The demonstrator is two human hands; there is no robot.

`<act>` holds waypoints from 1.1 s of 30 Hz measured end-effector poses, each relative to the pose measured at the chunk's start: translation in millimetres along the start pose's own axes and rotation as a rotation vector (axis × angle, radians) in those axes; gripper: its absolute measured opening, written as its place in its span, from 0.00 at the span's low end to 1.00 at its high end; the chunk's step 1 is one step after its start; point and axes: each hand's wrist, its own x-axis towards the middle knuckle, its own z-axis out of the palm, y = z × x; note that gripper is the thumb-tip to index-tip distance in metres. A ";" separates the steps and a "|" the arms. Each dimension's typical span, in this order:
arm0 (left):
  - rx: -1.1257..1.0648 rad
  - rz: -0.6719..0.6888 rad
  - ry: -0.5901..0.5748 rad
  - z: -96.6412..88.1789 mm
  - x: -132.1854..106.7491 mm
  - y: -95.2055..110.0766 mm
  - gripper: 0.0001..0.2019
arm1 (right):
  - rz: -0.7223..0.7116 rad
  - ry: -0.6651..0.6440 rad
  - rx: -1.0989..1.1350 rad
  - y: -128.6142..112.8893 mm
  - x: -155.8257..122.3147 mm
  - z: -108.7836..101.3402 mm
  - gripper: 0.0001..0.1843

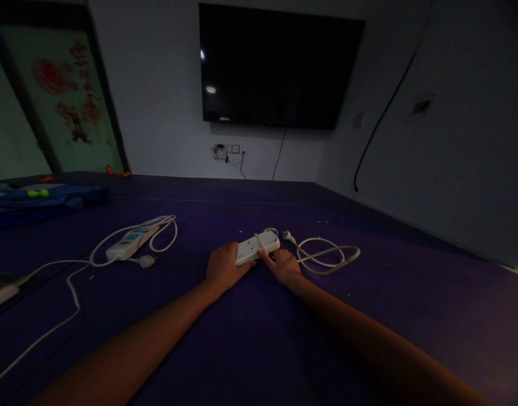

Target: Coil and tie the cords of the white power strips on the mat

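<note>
A white power strip (247,249) lies before me on the dark purple surface, its cord looped once across the top. My left hand (223,267) is closed round its left end. At its right end my right hand (283,265) grips the strip together with the cord, thumb on top and fingers mostly hidden. The rest of the white cord (326,264) lies in loose loops to the right, with its plug (287,235) just beyond my right hand.
A second white power strip (132,241) with a coiled cord and a plug (147,261) lies at the left. Part of another white device (3,295) shows at the left edge. Blue cloth (68,196) lies farther back. A television (279,67) hangs on the wall.
</note>
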 end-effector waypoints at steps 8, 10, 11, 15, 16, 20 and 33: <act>-0.010 -0.020 -0.032 -2.3 0.3 1.1 0.26 | 0.010 0.001 0.004 -1.3 -1.4 -1.3 0.34; -0.011 -0.018 -0.034 -2.3 0.4 1.0 0.26 | 0.002 0.008 0.003 -1.0 -1.1 -1.0 0.34; -0.010 -0.014 -0.034 -2.2 0.4 0.9 0.26 | -0.004 0.008 0.003 -0.8 -0.9 -0.8 0.33; -0.004 0.007 -0.013 -1.7 0.1 0.4 0.25 | -0.007 0.000 0.006 -0.5 -0.2 -0.6 0.33; -0.002 0.010 -0.009 -1.9 0.0 0.5 0.25 | -0.006 0.002 0.006 -0.5 -0.2 -0.8 0.33; -0.001 -0.010 -0.028 -3.9 -0.3 1.8 0.25 | -0.018 -0.001 0.003 -1.2 -0.7 -2.5 0.33; 0.007 -0.030 -0.048 -6.4 0.2 2.7 0.25 | -0.012 -0.016 0.013 -1.7 -0.9 -2.5 0.34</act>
